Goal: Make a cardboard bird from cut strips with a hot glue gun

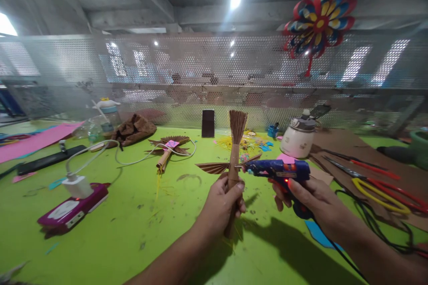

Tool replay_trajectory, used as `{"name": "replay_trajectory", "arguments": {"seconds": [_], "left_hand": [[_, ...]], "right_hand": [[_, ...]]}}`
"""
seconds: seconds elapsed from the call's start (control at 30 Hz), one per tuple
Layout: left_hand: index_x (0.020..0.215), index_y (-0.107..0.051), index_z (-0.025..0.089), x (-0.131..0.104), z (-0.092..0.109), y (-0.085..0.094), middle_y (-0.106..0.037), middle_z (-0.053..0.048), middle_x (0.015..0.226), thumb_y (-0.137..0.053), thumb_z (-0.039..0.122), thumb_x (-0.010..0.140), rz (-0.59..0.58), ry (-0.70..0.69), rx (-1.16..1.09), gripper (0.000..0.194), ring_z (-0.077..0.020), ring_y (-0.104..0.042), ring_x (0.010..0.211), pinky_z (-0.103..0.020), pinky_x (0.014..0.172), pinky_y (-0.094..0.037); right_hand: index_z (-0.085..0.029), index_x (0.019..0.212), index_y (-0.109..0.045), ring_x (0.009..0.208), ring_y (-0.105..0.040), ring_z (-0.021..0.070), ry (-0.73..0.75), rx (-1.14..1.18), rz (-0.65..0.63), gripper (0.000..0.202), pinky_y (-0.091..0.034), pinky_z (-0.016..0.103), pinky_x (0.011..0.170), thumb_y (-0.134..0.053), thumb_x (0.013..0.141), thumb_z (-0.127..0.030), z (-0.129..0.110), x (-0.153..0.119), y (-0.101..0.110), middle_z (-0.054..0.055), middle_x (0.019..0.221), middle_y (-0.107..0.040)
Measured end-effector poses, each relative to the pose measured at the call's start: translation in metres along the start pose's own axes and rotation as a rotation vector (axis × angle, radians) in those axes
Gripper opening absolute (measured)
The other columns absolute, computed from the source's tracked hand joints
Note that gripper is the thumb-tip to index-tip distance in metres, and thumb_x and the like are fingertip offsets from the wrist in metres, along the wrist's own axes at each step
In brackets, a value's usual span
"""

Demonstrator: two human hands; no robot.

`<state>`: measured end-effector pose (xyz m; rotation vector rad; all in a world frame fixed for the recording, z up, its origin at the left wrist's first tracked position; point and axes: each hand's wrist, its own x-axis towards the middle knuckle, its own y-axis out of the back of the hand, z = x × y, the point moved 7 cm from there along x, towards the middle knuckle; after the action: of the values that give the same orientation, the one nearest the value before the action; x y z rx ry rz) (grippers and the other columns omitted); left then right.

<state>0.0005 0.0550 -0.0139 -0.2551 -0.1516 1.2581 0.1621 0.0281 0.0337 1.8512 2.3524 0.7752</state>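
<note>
My left hand (224, 198) is closed around the lower stem of a brown paper craft figure (235, 153), held upright above the green table. A pleated fan tops the figure, and pleated wings stick out at both sides. In my right hand (309, 198) is a dark blue hot glue gun (279, 169) with a small red light lit. Its nozzle points left, at or very near the figure's stem by the wings; whether it touches, I cannot tell. A similar brown paper figure (166, 156) with a pink patch lies on the table to the left.
A purple power strip (75, 209) with a white plug stands at left. Scissors with yellow and red handles (377, 191) lie on brown card at right, near a white bottle (297, 136). Behind are a dark phone (207, 124), a brown cloth bundle (133, 131) and a perforated metal screen (200, 67).
</note>
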Motion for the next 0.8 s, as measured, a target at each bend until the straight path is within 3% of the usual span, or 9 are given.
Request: {"name": "replay_trajectory", "arguments": {"seconds": [0.8], "left_hand": [[0.079, -0.045, 0.016, -0.0015, 0.0023, -0.0039, -0.045, 0.004, 0.053, -0.062, 0.034, 0.072, -0.015, 0.024, 0.009, 0.025, -0.0065, -0.046, 0.044, -0.017, 0.040, -0.030]], "right_hand": [[-0.015, 0.067, -0.055, 0.063, -0.049, 0.0150, -0.004, -0.056, 0.044, 0.041, -0.038, 0.027, 0.055, -0.038, 0.088, -0.045, -0.0060, -0.0020, 0.0027, 0.005, 0.065, -0.053]]}}
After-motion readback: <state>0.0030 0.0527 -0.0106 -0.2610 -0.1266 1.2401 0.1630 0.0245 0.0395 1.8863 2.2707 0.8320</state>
